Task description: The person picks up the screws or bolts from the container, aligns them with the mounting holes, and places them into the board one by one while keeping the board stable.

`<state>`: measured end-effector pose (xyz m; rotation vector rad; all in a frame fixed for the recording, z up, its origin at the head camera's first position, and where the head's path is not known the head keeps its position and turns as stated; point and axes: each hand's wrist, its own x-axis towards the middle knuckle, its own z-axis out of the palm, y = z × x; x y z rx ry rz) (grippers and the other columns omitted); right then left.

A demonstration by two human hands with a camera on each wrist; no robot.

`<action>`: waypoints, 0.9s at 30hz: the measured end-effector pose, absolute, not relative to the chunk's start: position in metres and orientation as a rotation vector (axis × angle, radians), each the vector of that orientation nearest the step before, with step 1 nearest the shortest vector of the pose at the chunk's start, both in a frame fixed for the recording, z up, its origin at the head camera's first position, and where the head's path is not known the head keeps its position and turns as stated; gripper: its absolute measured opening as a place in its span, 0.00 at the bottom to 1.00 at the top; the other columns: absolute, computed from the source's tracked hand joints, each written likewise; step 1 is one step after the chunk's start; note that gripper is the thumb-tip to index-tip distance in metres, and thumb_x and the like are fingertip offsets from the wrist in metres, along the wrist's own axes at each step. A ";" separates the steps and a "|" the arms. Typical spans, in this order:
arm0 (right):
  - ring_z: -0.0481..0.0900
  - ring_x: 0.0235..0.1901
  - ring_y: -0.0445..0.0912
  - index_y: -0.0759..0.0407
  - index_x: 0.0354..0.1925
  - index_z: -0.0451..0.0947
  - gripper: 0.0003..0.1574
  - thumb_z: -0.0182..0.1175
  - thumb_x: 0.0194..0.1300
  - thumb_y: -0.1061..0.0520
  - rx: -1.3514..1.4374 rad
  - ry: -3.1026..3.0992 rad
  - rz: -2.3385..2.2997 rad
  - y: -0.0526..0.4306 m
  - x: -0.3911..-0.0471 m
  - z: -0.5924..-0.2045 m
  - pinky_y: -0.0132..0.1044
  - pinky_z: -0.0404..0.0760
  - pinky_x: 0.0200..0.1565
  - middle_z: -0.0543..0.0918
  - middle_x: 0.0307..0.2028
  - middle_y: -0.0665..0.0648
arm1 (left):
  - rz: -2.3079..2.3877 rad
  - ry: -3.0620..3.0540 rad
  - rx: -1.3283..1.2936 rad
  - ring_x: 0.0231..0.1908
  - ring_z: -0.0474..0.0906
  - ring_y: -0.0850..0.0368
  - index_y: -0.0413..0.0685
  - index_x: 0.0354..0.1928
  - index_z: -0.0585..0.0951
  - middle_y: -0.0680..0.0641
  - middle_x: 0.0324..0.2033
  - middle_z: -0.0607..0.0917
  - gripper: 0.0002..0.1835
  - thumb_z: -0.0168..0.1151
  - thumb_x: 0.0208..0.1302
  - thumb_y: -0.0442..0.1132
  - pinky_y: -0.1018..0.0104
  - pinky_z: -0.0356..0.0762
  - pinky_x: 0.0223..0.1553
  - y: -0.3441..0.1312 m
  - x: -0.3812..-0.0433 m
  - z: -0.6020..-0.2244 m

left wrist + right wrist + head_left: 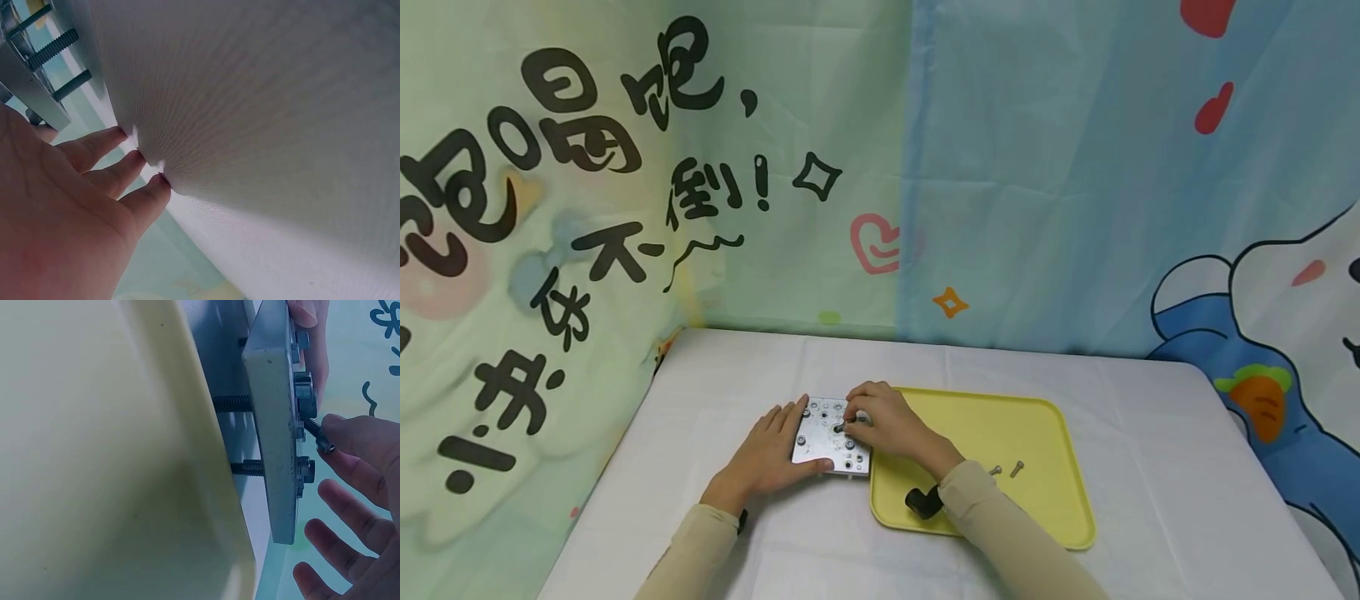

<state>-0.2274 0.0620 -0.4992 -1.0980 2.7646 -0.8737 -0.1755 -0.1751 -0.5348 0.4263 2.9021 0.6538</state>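
Observation:
A silver metal plate [823, 447] with several bolts set through it stands raised over the white table, left of the tray. Threaded bolt shanks [54, 50] stick out of its underside in the left wrist view. My left hand [769, 454] lies along the plate's left side, thumb on the near edge and fingers spread at the far left corner; some fingertips press the cloth. My right hand [887, 423] is over the plate, pinching a small bolt [316, 432] between thumb and index finger. That bolt is tilted, its threaded end at the plate's upper face.
A yellow tray [1078, 500] is right beside the plate. On it lie two loose bolts [1017, 469] and a black elbow-shaped piece [922, 503], partly hidden by the right sleeve. A white cloth [1180, 467] covers the table, and a printed curtain [1037, 208] hangs behind.

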 end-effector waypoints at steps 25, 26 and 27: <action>0.75 0.52 0.54 0.56 0.38 0.85 0.04 0.68 0.65 0.57 -1.148 2.832 -0.907 0.087 -0.221 -0.492 0.54 0.73 0.56 0.81 0.50 0.57 | 0.650 2.923 0.448 0.72 0.56 0.35 0.46 0.80 0.50 0.35 0.73 0.62 0.61 0.57 0.55 0.77 0.45 0.52 0.72 -0.174 -0.174 -0.534; 0.75 0.52 0.54 0.56 0.39 0.85 0.04 0.68 0.65 0.58 -1.152 2.832 -0.917 0.093 -0.220 -0.492 0.54 0.73 0.56 0.81 0.50 0.58 | 0.655 2.923 0.445 0.72 0.56 0.35 0.46 0.80 0.50 0.35 0.73 0.62 0.61 0.57 0.55 0.77 0.45 0.52 0.72 -0.173 -0.173 -0.534; 0.75 0.52 0.54 0.56 0.39 0.85 0.04 0.68 0.66 0.58 -1.153 2.833 -0.921 0.100 -0.220 -0.493 0.54 0.73 0.55 0.81 0.50 0.58 | 0.658 2.923 0.442 0.72 0.55 0.35 0.46 0.80 0.50 0.35 0.73 0.62 0.62 0.58 0.55 0.77 0.45 0.52 0.72 -0.173 -0.173 -0.534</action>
